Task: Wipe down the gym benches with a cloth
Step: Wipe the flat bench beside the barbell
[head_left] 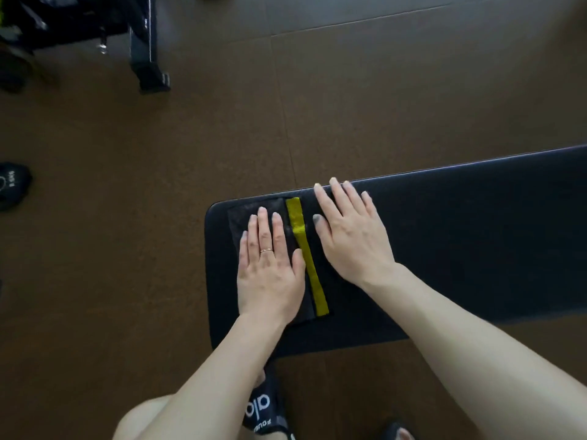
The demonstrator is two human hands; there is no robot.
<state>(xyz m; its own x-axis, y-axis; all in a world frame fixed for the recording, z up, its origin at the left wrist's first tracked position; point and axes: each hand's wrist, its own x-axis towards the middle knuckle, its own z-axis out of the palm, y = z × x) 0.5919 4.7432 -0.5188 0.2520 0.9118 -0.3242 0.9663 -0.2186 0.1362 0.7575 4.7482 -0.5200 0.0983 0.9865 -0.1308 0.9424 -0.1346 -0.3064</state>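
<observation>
Black cloth (266, 211) on bench (460, 242), both hands flat

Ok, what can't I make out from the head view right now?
- Bench: far end cut off by the right edge; legs hidden under the pad.
- Cloth: partly covered by the left hand and right hand; dark on dark, its right edge is unclear.
- Equipment, top left: dim, cut by the frame.

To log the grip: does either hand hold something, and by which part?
Nothing is gripped. Left hand and right hand press flat on the cloth.
</observation>
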